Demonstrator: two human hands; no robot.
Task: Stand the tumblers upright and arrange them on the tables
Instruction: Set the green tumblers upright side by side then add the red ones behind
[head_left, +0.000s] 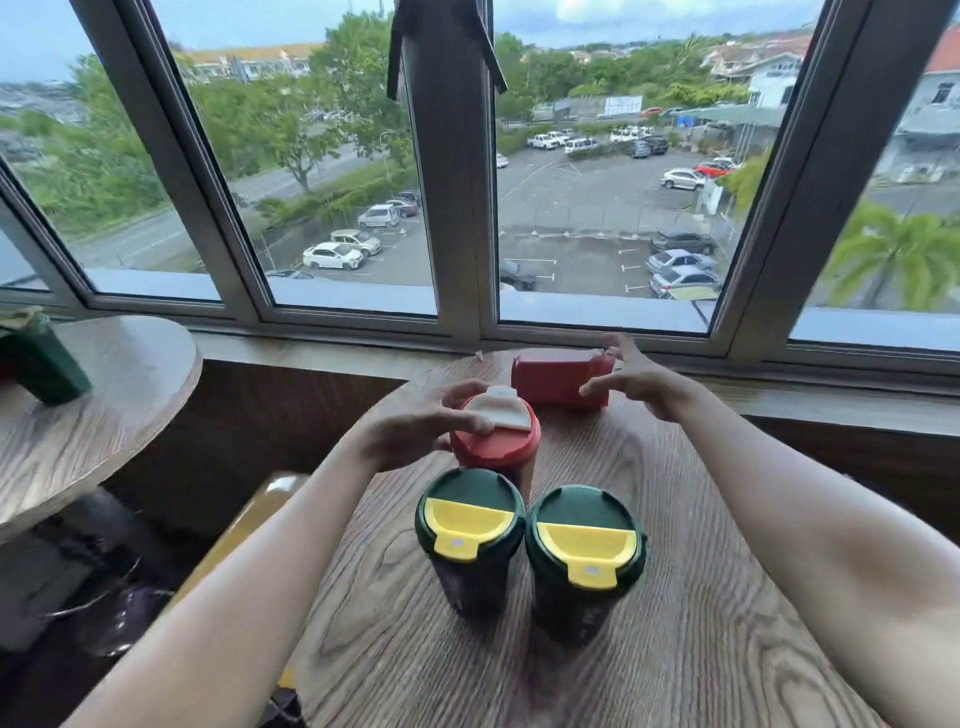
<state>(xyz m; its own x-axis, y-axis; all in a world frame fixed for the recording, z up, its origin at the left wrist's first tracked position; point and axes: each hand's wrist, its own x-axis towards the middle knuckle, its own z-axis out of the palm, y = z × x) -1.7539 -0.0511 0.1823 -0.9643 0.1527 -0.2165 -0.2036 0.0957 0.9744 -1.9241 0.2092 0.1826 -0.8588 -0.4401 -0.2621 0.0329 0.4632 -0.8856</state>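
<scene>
Two dark green tumblers with yellow lid flaps stand upright side by side on the round wooden table (675, 597), one on the left (469, 530) and one on the right (584, 551). Just behind them stands a red tumbler with a white flap (498, 436); my left hand (415, 431) is curled around its lid. A second red tumbler (558, 376) lies on its side at the table's far edge. My right hand (631, 376) hovers over its right end with fingers spread, holding nothing.
A second round wooden table (104, 415) stands to the left with a green tumbler (41, 358) on it. A window sill and large windows run behind both tables. A gap with a yellowish seat (260, 514) separates the tables.
</scene>
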